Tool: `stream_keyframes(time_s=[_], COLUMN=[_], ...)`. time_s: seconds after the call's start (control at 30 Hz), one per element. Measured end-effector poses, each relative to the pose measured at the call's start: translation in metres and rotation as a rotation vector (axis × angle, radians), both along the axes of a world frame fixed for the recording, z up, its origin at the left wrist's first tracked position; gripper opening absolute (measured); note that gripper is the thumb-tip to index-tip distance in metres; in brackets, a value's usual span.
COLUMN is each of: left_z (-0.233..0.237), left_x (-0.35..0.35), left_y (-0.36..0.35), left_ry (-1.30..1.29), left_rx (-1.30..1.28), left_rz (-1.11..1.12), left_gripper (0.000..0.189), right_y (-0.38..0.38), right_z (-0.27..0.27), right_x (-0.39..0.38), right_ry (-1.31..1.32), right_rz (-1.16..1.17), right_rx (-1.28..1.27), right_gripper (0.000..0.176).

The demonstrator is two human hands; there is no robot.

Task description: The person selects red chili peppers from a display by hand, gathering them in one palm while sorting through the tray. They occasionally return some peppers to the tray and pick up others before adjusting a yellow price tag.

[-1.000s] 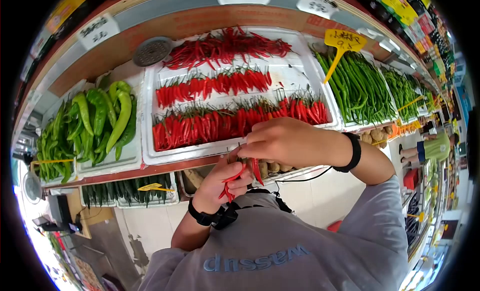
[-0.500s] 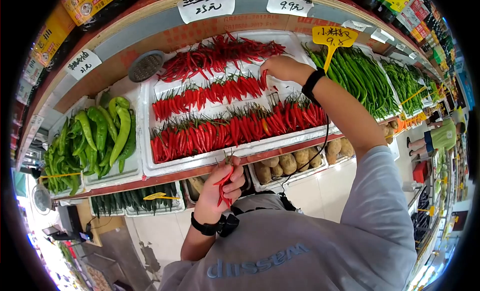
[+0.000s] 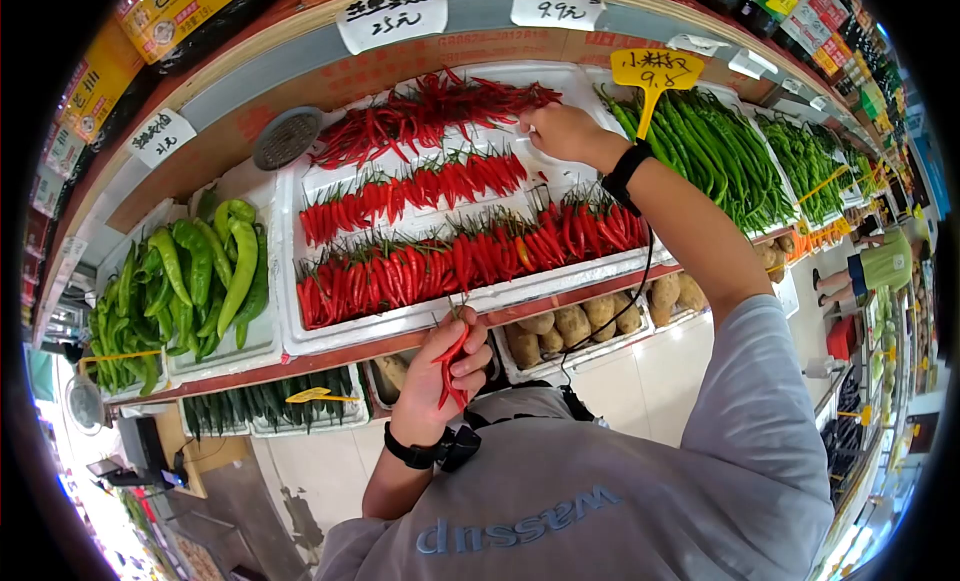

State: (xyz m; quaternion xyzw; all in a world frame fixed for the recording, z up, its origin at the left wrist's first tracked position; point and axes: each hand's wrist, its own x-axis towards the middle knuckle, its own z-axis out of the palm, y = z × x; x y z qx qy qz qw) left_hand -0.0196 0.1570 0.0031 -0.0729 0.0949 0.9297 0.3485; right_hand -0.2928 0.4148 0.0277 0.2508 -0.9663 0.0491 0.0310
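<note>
My left hand (image 3: pixel 425 386) is closed around a few red chili peppers (image 3: pixel 453 366), held low in front of the tray's near edge. Their tips point down and their stems stick up above my fingers. My right hand (image 3: pixel 568 134) reaches to the right end of a loose heap of red chilies (image 3: pixel 400 121) at the back of the white foam tray (image 3: pixel 292 271). Its fingers are curled together at the heap; what they pinch, if anything, is hidden. Just below lies a short, neat row of red chilies (image 3: pixel 410 194), and nearer to me a longer, fuller row (image 3: pixel 470 256).
Left of the tray are large green peppers (image 3: pixel 190 271); right of it, long green chilies (image 3: pixel 700 151) behind a yellow price sign (image 3: pixel 655 71). A round perforated metal piece (image 3: pixel 287 138) rests at the back left corner. Potatoes (image 3: pixel 575 326) sit below. Another person (image 3: pixel 880 261) stands far right.
My right hand has moved slightly up and back from the right end of the short row to the heap. The chili that hung from its fingers no longer shows there. My left hand stays put.
</note>
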Motion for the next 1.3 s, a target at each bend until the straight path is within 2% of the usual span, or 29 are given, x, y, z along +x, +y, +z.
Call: stream_keyframes(time_s=[0.17,0.23,0.3,0.33,0.37,0.4,0.43,0.5,0.57,0.63,0.73,0.77,0.83,0.87,0.93,0.97,1.0,1.03,1.07,1.1,1.17,1.3], left_z=[0.005,-0.001,-0.003,0.001,0.001,0.001,0.001,0.001,-0.002,0.0,0.005,0.006,0.005,0.006,0.004,0.003,0.002,0.001,0.0,-0.001,0.0,0.002], left_x=[-0.001,-0.003,-0.005,-0.005,-0.005,-0.005,-0.006,-0.006,-0.007,-0.005,-0.003,-0.003,-0.003,-0.004,-0.005,-0.006,-0.005,-0.004,-0.003,-0.001,0.001,0.003], left_y=[0.013,0.015,0.019,0.021,0.022,0.022,0.022,0.025,0.028,0.032,0.032,0.032,0.03,0.028,0.023,0.021,0.019,0.018,0.016,0.015,0.011,0.001], left_ry=[-0.049,-0.007,-0.02,-0.09,-0.093,-0.087,-0.08,-0.079,0.015,0.082,0.156,0.166,0.176,0.146,0.086,0.085,0.067,0.048,0.049,0.062,0.076,0.085], left_rx=[-0.154,-0.128,-0.175,-0.218,-0.219,-0.272,-0.325,-0.35,-0.42,-0.431,-0.463,-0.477,-0.485,-0.427,-0.371,-0.366,-0.352,-0.339,-0.336,-0.332,-0.326,-0.341], left_rz=[0.161,0.139,0.2,0.247,0.256,0.29,0.322,0.355,0.423,0.431,0.419,0.394,0.405,0.397,0.375,0.377,0.352,0.327,0.329,0.304,0.284,0.297], left_gripper=[0.018,0.019,0.018,0.01,0.01,0.01,0.009,0.009,0.011,0.011,0.013,0.013,0.011,0.01,0.008,0.008,0.008,0.008,0.008,0.007,0.006,0.006], right_y=[0.015,0.021,0.022,0.015,0.006,-0.004,-0.014,-0.027,-0.044,-0.055,-0.064,-0.063,-0.059,-0.054,-0.038,-0.03,-0.023,-0.013,-0.011,-0.005,0.006,0.001], right_z=[0.002,-0.003,-0.01,-0.003,0.003,0.017,0.027,0.037,0.051,0.053,0.046,0.049,0.06,0.058,0.039,0.036,0.033,0.024,0.018,0.004,-0.025,-0.038], right_x=[0.016,0.024,0.029,0.04,0.052,0.067,0.083,0.112,0.147,0.18,0.198,0.198,0.192,0.181,0.145,0.124,0.104,0.079,0.063,0.041,0.003,-0.007], right_ry=[-0.108,-0.221,-0.134,-0.067,-0.003,-0.107,-0.349,-0.607,-0.815,-0.747,-0.801,-0.802,-0.691,-0.717,-0.397,-0.265,-0.474,-0.583,-0.699,-0.698,-0.48,-0.453], right_rz=[-0.005,-0.001,-0.01,0.001,0.019,0.072,-0.012,0.013,0.137,0.265,0.275,0.276,0.298,0.221,0.268,0.252,0.026,-0.031,-0.182,-0.18,-0.187,-0.34], right_rx=[-0.017,-0.017,0.012,-0.124,-0.259,-0.439,-0.553,-0.704,-0.686,-0.664,-0.766,-0.766,-0.555,-0.583,-0.646,-0.598,-0.649,-0.619,-0.728,-0.726,-0.276,-0.32], right_gripper=[0.015,0.015,0.014,0.014,0.013,0.02,0.027,0.025,0.024,0.031,0.029,0.029,0.022,0.021,0.02,0.019,0.018,0.023,0.019,0.019,0.019,0.021])
